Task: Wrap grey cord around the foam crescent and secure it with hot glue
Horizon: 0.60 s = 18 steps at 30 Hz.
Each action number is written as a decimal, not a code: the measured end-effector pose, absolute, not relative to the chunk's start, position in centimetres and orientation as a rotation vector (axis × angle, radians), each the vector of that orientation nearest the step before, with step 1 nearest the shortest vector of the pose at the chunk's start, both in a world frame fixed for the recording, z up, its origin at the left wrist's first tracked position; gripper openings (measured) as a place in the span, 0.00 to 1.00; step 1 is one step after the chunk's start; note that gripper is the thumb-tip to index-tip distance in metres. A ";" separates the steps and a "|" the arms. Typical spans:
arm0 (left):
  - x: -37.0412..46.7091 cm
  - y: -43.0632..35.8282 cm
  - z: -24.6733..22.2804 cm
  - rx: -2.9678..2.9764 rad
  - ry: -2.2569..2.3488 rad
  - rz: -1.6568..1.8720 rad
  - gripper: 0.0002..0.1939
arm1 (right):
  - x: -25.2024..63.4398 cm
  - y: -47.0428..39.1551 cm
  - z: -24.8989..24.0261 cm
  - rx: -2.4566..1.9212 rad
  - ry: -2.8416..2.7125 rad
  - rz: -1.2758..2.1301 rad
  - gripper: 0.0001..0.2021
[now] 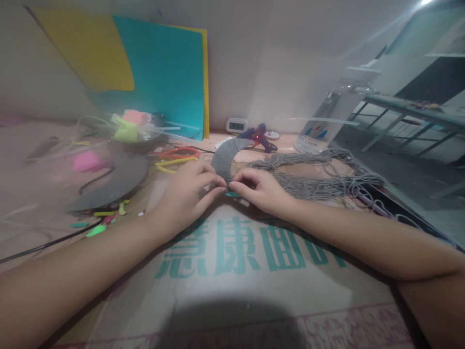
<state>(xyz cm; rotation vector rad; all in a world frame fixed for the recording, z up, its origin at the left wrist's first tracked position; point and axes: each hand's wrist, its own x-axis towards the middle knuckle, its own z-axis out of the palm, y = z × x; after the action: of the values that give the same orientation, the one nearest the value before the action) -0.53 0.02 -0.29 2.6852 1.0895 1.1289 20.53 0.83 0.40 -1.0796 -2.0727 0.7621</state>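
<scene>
A grey crescent point(225, 157), its surface covered in fine lines like wound yarn, stands up between my hands, with a bit of teal at its lower end. My left hand point(198, 189) pinches that lower end from the left, thumb and forefinger together. From the right, my right hand point(259, 189) pinches the same end, its fingertips almost touching the left ones. Just behind and right of my right hand lie loops of grey yarn point(308, 186). What exactly lies between the fingertips is hidden.
Behind are a blue glue gun point(256, 135) with a red light, a small digital clock point(237, 125) and a clear bottle point(316, 131). Scissors point(178, 154), a dark grey disc point(119, 179) and clay pieces point(87, 161) lie left. Coloured sheets point(163, 72) lean on the wall.
</scene>
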 end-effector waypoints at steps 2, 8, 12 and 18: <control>-0.5 -0.1 -0.2 2.636 1.104 1.129 0.06 | 20.5 0.8 0.4 -1.083 -2.073 0.757 0.11; -0.6 0.0 -0.2 2.370 1.175 1.242 0.06 | 20.6 1.0 0.3 -1.122 -1.964 0.859 0.12; -0.6 0.1 -0.2 2.314 1.179 1.229 0.10 | 20.6 1.1 0.3 -1.154 -1.890 0.928 0.13; -0.5 0.0 0.3 2.287 1.261 1.130 0.16 | 20.6 1.1 0.4 -1.157 -1.852 0.954 0.14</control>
<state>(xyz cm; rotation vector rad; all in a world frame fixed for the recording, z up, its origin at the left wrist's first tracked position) -0.51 0.04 0.30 2.2869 1.2611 1.1297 20.62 1.14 0.38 -1.1569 -1.8519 0.9538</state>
